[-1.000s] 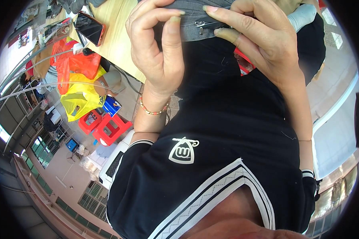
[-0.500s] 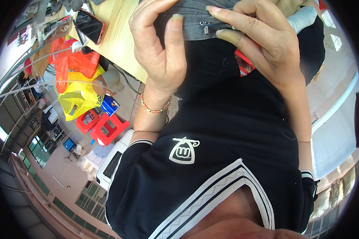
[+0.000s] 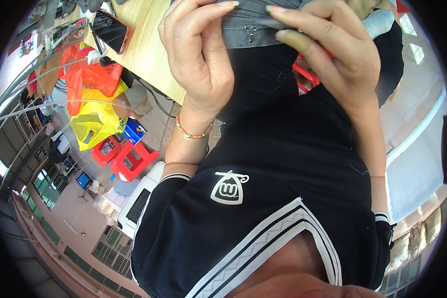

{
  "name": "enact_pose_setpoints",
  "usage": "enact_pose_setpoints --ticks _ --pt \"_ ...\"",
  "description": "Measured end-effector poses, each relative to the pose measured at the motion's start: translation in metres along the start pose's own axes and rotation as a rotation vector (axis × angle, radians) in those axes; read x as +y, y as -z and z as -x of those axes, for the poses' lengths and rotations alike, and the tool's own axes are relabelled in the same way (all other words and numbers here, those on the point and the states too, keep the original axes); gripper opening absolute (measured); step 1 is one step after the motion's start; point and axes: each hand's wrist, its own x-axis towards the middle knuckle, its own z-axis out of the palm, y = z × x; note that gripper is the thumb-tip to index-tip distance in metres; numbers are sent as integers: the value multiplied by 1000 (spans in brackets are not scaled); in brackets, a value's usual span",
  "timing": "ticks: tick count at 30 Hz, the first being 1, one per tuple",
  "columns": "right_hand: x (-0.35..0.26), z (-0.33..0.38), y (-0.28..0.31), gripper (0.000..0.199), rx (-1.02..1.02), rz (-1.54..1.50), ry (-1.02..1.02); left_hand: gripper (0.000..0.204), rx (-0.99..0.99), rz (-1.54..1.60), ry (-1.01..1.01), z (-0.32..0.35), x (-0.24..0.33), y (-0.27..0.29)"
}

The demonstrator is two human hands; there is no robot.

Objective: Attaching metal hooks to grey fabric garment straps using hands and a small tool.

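Note:
Grey cloth (image 3: 233, 39), probably a garment, lies over my lap at the top of the view. A small silvery metal trim, bow-like with a drop below (image 3: 250, 34), sits on it near its lower edge. My right hand (image 3: 340, 47) is closed, thumb and forefinger pinching a slim grey pointed thing (image 3: 269, 23), blurred, whose tip reaches toward the trim. To the left of the trim, my left hand (image 3: 198, 59) is held over the cloth with its fingers curled and the forefinger across the thumb. What it holds, if anything, is hidden.
A pale wooden table (image 3: 146, 42) at upper left bears a dark phone (image 3: 110, 31). Beside it hang red (image 3: 92, 74) and yellow plastic bags (image 3: 97, 119). Red stools (image 3: 131, 161) stand on the floor below. White sheeting (image 3: 414, 174) spreads at right.
My left forefinger has moved right and the thumb has closed in under it. My right hand has drawn back slightly to the right, leaving the metal trim more exposed.

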Motion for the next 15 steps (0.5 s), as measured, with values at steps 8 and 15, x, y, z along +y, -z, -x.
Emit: enact_pose_setpoints --ticks 8,15 --pt "17 10 -3 35 81 -144 -89 17 60 142 115 2 -18 6" --pt "28 11 -9 44 30 -81 140 14 110 288 187 2 -23 7"
